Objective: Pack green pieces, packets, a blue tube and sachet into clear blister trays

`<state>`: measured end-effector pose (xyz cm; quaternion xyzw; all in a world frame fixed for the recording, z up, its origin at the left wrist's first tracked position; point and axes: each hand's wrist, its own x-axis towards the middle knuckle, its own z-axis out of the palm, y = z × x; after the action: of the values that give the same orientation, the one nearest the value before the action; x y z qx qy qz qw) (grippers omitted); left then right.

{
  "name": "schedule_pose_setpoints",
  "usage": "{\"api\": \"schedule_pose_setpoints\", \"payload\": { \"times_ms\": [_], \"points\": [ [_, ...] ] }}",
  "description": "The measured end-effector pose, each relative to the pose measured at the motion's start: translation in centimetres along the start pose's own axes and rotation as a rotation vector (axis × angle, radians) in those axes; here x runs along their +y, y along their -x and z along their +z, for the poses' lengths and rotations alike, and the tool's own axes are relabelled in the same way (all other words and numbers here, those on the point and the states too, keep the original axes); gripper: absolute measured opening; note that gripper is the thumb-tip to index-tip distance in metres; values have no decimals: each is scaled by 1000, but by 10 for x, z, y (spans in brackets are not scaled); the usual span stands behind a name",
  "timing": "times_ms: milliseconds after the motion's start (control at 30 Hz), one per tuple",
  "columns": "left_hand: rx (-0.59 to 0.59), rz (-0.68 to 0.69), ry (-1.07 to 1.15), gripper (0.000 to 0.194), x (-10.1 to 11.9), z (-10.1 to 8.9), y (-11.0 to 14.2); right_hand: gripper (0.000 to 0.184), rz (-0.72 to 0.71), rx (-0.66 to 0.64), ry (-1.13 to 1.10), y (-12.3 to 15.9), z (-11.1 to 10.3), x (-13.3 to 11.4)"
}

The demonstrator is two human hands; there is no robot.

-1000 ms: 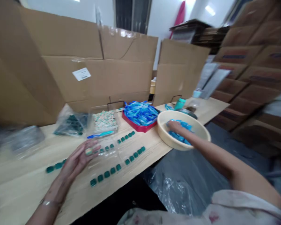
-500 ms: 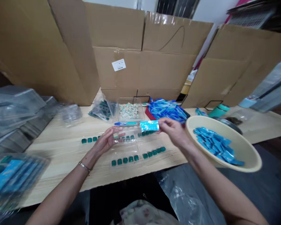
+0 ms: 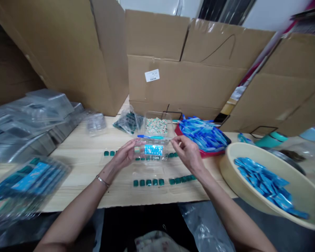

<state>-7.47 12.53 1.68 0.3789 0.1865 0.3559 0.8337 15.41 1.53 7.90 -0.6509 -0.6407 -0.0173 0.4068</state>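
- The left hand (image 3: 126, 157), palm up, and the right hand (image 3: 187, 154), palm down, stand apart on either side of a clear plastic blister tray (image 3: 152, 161). With the clear plastic and slight blur, I can't tell whether they clamp its edges or only touch them.
- The tray sits low between the hands, just above the pale wooden bench (image 3: 76, 168), with a flat blue foil sachet (image 3: 153, 149) in its middle.
- A small pale square tile (image 3: 137, 149) lies just beside the left fingertips (image 3: 132, 147).
- Just beyond the tray lies a slim blue-handled pen (image 3: 149, 137).
- Rows of small teal square pieces (image 3: 148, 182) sit in clear blister sheets on the bench, nearest the person.
- Farther off stand a clear box of speckled pale tiles (image 3: 156, 126) and a clear bag of dark green pieces (image 3: 128, 122).
- To the right, blue sachets (image 3: 202, 137) heap on a red tray (image 3: 207, 154), and more blue sachets (image 3: 262, 183) lie in a wide cream plastic bowl (image 3: 241, 187).
- Clear blister stacks (image 3: 28, 119) crowd the left.
- Keeping the tray level and steadied from both sides looks the sound way to work, so the sachet stays centred and the loose pieces don't slide.
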Motion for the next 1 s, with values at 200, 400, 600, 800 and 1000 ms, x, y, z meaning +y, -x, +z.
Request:
{"api": "schedule_pose_setpoints", "payload": {
  "times_ms": [200, 400, 600, 800, 1000],
  "points": [
    [177, 280, -40, 20, 55, 6, 38, 16, -212, -203, -110, 12, 10, -17],
    [530, 560, -101, 19, 59, 4, 127, 21, -620, -602, 124, 21, 113, -51],
    [852, 573, -29, 24, -1, -6, 217, 21, -681, -681, 453, 31, 191, -88],
    [902, 471, 106, 29, -55, -16, 255, 26, -723, -646, 489, 35, 198, -95],
    [847, 537, 261, 28, -73, -10, 243, 24, -606, -511, 183, -5, 160, -97]
  ]
}}
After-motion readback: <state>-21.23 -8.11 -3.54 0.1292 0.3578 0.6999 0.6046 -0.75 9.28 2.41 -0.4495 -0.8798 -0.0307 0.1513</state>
